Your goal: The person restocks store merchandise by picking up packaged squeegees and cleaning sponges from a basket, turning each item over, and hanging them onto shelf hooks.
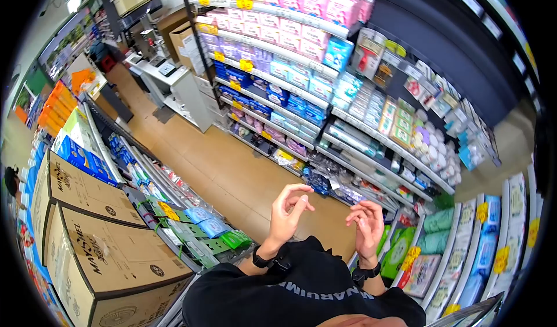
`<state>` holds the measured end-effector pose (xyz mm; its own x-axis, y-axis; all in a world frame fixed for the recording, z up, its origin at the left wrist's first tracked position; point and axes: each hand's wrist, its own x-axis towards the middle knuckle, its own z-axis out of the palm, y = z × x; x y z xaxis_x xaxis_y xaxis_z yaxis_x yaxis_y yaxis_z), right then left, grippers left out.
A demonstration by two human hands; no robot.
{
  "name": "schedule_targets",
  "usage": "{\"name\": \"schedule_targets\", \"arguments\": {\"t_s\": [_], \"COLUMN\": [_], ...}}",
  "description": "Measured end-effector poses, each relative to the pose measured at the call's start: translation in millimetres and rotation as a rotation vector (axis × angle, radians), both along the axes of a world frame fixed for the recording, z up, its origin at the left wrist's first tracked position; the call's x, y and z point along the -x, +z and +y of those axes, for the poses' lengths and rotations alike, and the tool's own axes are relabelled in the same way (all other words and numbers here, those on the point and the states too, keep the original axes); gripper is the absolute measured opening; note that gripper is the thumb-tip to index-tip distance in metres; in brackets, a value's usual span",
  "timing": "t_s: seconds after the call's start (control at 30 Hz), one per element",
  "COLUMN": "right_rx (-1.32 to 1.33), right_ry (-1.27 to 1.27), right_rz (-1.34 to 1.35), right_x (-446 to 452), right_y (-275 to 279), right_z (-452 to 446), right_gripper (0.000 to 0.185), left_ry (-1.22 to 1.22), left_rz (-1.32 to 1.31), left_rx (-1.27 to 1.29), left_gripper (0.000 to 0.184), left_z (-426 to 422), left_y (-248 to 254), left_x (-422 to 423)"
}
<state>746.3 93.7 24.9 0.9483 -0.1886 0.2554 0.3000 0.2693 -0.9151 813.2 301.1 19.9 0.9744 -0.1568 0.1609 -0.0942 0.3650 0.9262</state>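
My left hand (pixel 288 212) is raised in front of my chest over the aisle floor, fingers loosely curved and apart, with nothing in it. To its right, my right hand (pixel 366 228) is also raised, its fingers half bent and apart, and it holds nothing. The two hands do not touch each other or any goods. Each wrist wears a dark band. Nearest to my right hand are the low shelves with green packs (pixel 399 250). Beyond both hands stands a shelf unit (pixel 278 66) stacked with pink, purple and blue packs.
Two large cardboard boxes (pixel 107 251) are stacked on the left-hand shelf, near blue packs (pixel 212 225). The tiled aisle floor (pixel 197 159) runs away to a white counter (pixel 174 77). Shelves of bottles and small packs (pixel 429 144) stand at the right.
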Motion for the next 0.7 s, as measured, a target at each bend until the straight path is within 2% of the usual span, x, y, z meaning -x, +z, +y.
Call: {"name": "schedule_targets", "arguments": {"t_s": [0.1, 0.27, 0.47, 0.7], "right_rx": [0.016, -0.008, -0.026, -0.025], "right_ry": [-0.048, -0.074, -0.130, -0.313], "right_rz": [0.031, 0.059, 0.097, 0.115], "right_x": [48, 133, 230, 327], "right_y": [-2, -11, -22, -23], "right_z": [4, 19, 50, 84], "right_gripper": [0.039, 0.038, 0.039, 0.034], "left_ry": [-0.065, -0.094, -0.147, -0.416], "left_rz": [0.087, 0.029, 0.115, 0.125], "left_rx": [0.045, -0.065, -0.115, -0.083], "left_gripper": [0.025, 0.026, 0.025, 0.026], "left_z": [-3, 6, 34, 44], "left_y": [-1, -10, -21, -16], "left_x": [38, 110, 195, 255]}}
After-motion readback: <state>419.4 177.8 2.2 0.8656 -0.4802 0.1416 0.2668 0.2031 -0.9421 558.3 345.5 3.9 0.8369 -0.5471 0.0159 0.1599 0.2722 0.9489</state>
